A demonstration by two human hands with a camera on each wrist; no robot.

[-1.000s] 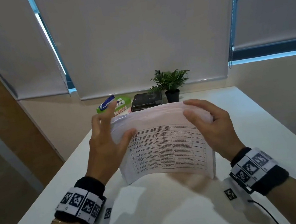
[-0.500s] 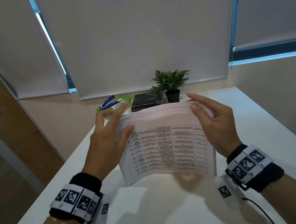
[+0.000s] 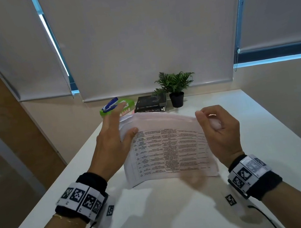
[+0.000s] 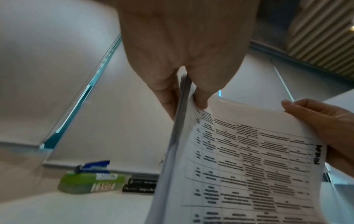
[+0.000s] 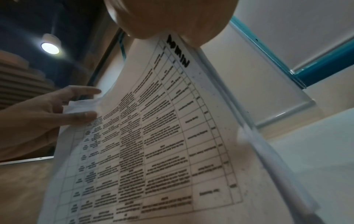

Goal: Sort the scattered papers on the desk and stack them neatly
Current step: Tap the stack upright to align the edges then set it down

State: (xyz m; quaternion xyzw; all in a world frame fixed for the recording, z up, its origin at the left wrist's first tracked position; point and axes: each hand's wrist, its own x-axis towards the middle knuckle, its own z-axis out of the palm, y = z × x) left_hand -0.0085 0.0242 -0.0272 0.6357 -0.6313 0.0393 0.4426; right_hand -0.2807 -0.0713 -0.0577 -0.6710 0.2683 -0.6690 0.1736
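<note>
A stack of papers stands on its lower edge on the white desk, printed table facing me, top bowed away. My left hand grips its left edge, thumb on the front sheet and fingers stretched up behind. My right hand holds the top right corner, thumb at the front and fingers curled. The left wrist view shows the stack edge-on, running between the thumb and fingers of my left hand. In the right wrist view the front sheet hangs below my right hand.
At the desk's far edge sit a green box with a blue stapler on it, two black books and a small potted plant. Blinds cover the window behind. A wooden door stands to the left.
My right hand has slid from lying over the top edge to the right top corner and its fingers have curled. My left hand's fingers have reached higher behind the stack.
</note>
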